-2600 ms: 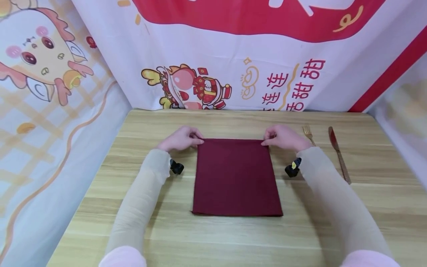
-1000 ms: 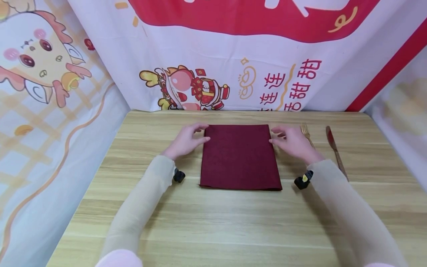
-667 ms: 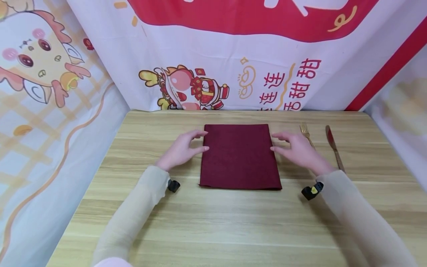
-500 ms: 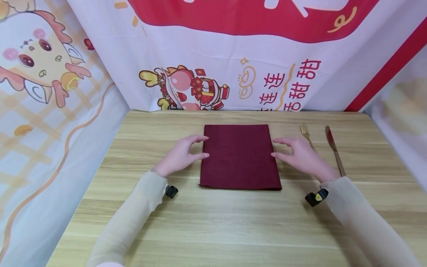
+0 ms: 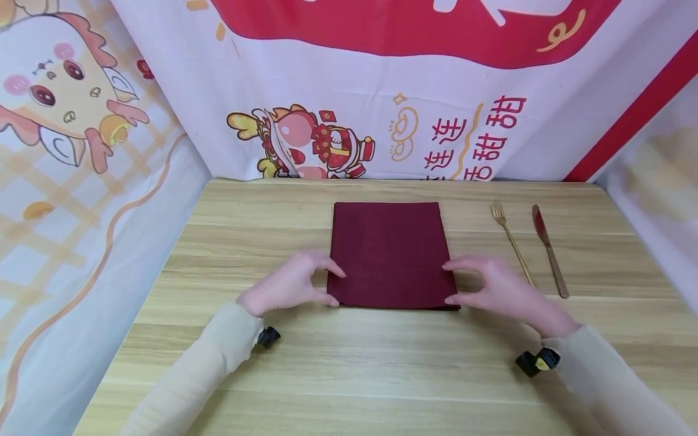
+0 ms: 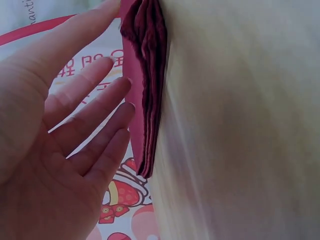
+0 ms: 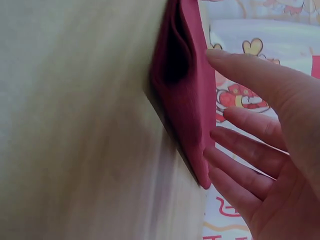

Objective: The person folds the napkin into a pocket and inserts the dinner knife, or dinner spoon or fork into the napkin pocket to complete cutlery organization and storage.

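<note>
A wooden table point(image 5: 382, 363) carries a folded dark red napkin point(image 5: 389, 251) at its middle. The left hand point(image 5: 289, 284) and right hand point(image 5: 498, 290) flank its near corners, fingers loosely spread, thumbs and fingertips at the cloth's edges, gripping nothing. A knife point(image 5: 548, 248) and fork point(image 5: 509, 239) lie right.

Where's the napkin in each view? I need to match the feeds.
Head: napkin lies flat at table centre, between both hands.
Left wrist: its layered edge runs down the middle, right of the fingers.
Right wrist: its corner sits centre, left of the fingers.
Shared landmark: the wooden table.
</note>
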A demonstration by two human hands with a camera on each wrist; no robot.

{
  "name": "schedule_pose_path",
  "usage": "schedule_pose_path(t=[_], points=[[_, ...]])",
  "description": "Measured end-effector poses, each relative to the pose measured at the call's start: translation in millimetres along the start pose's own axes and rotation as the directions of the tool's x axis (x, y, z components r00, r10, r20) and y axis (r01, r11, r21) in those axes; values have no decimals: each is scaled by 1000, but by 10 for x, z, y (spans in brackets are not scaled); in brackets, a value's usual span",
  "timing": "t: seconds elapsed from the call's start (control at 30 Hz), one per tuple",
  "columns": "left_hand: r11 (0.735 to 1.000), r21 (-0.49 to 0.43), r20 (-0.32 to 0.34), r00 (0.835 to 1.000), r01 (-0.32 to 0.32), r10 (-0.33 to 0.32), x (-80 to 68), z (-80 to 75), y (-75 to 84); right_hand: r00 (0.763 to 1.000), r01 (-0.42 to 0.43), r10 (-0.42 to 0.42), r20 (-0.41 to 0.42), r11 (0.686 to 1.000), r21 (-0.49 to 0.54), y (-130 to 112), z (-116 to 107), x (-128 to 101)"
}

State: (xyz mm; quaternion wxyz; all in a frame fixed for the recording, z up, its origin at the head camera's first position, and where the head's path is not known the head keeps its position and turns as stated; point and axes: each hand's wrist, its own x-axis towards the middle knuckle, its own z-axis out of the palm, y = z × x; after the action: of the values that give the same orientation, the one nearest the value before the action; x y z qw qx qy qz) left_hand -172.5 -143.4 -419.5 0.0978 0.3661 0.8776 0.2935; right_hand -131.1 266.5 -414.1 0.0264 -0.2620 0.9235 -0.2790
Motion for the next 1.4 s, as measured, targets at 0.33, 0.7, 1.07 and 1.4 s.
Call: schedule_pose_path(t=[0.33,0.7,1.07,1.4], points=[[995,-16,23,995,-95,95,-14,70,-17,996,64,-64,61,998,-8,-59,136,-63],[999,-5,-8,999,-36,36,32,-6,38,994,86,-89,69,995,43,-1,195,-68],[998,-47,104,994,-38,43,16,42,20,989,-9,0,147,998,57,4,168,-94],[997,-76,120,992,-25,34,26,42,-13,989,4,-15,150,997,73,52,144,-106]])
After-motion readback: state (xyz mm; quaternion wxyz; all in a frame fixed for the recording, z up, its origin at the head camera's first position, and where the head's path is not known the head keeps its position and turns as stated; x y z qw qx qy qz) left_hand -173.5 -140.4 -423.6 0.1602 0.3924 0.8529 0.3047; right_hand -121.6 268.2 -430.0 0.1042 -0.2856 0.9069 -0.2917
